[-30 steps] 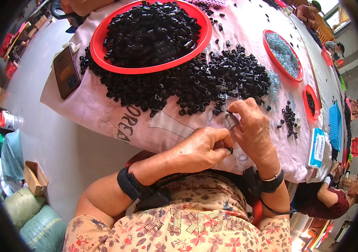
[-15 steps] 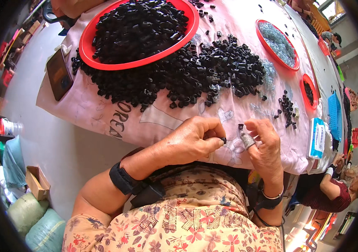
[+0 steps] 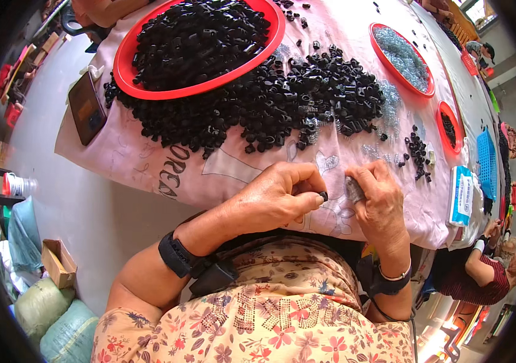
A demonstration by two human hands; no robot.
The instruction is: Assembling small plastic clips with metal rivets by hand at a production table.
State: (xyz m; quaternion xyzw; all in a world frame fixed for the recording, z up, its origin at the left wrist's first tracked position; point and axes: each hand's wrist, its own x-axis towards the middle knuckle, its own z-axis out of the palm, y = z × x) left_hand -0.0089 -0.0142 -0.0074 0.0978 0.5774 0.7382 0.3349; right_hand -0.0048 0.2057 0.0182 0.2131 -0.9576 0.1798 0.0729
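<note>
Over the near edge of the pink cloth, my left hand (image 3: pixel 282 195) pinches a small black plastic piece (image 3: pixel 324 196) between thumb and forefinger. Just to its right is my right hand (image 3: pixel 380 202), fingers drawn together, with grey tape (image 3: pixel 354 189) wrapped round one finger. Whatever sits in that right-hand pinch is hidden. The two hands are apart. Beyond them spreads a heap of similar black plastic pieces (image 3: pixel 270 109), with small shiny, spring-like bits (image 3: pixel 369 151) lying at its right.
A large red basin (image 3: pixel 126 91) of black pieces stands behind the heap. Further right are a red tray (image 3: pixel 431 91) of silvery bits, a smaller red tray (image 3: pixel 458 142), a blue basket (image 3: pixel 486 163) and a tissue pack (image 3: pixel 461 196). A phone (image 3: pixel 87 109) lies left. Other people sit around the table.
My right fingers have curled inward, and the black piece that showed at their tips is now out of sight. My left hand keeps its pinch, raised slightly.
</note>
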